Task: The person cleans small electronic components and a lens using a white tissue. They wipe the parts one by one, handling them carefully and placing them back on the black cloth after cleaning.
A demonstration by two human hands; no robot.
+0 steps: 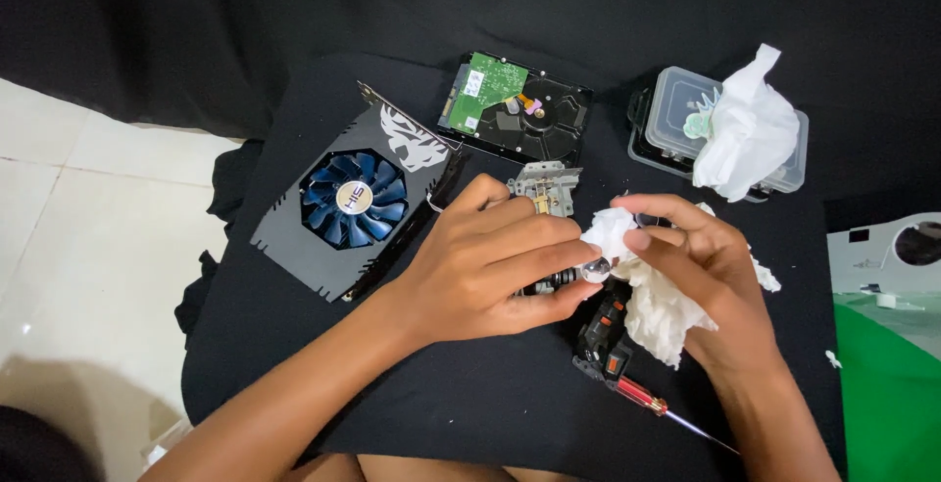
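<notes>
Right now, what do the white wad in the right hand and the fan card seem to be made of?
White wad: soft tissue paper, crumpled and torn-edged. Fan card: matte black cover, probably metal or plastic; glossy blue plastic blades.

Round white label [354,198] at blue fan hub

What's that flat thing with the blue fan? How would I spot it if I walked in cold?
Start at the black cloth spread over the pale tiled floor. On its left part, just beyond the left hand, lies a dark flat graphics card, set at a slant. Its round blue fan and white animal-head design set it apart from the hard drive with the green circuit board behind it.
</notes>
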